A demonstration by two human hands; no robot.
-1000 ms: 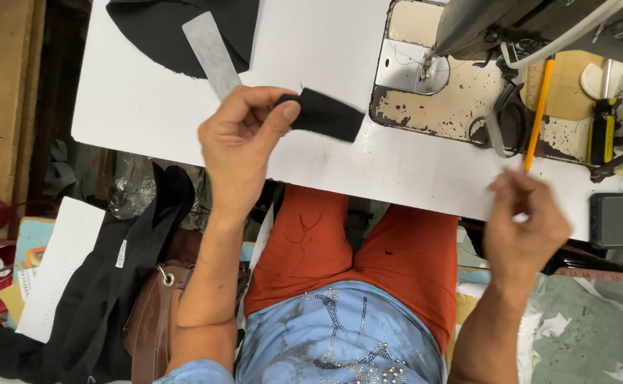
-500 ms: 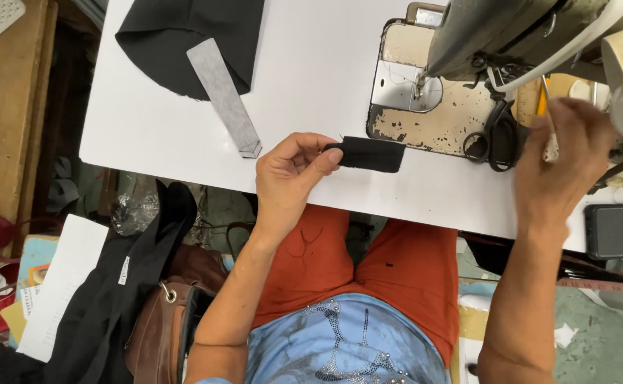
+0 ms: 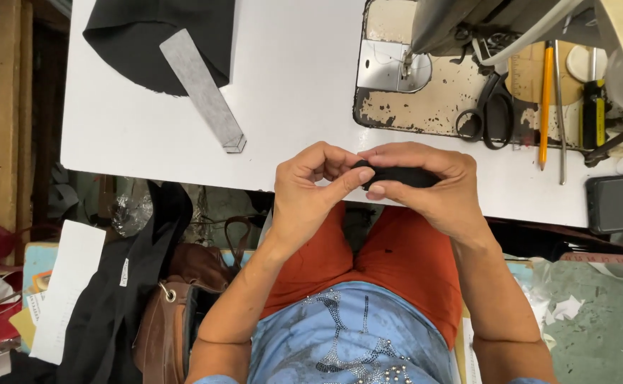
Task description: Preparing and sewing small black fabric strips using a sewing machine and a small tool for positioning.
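Both hands meet at the near edge of the white table (image 3: pixel 290 92). The left hand (image 3: pixel 308 192) pinches one end of a small black fabric piece (image 3: pixel 397 174) between thumb and forefinger; the right hand (image 3: pixel 436 188) curls closed around its other end, covering most of it. The piece is held just above the table edge, over the lap. Judged risk: with so little cloth exposed, a loosened pinch could let it drop off the edge to the cluttered floor. Farther out: a grey strip (image 3: pixel 202 89) lies partly on a larger black cloth (image 3: pixel 158 39) near the far left corner. Toward the far right, black scissors (image 3: pixel 487 107), an orange pencil (image 3: pixel 545 99) and a screwdriver (image 3: pixel 594 107) crowd the worn sewing machine bed (image 3: pixel 411 107); a dark phone (image 3: pixel 619 203) lies at the right edge.
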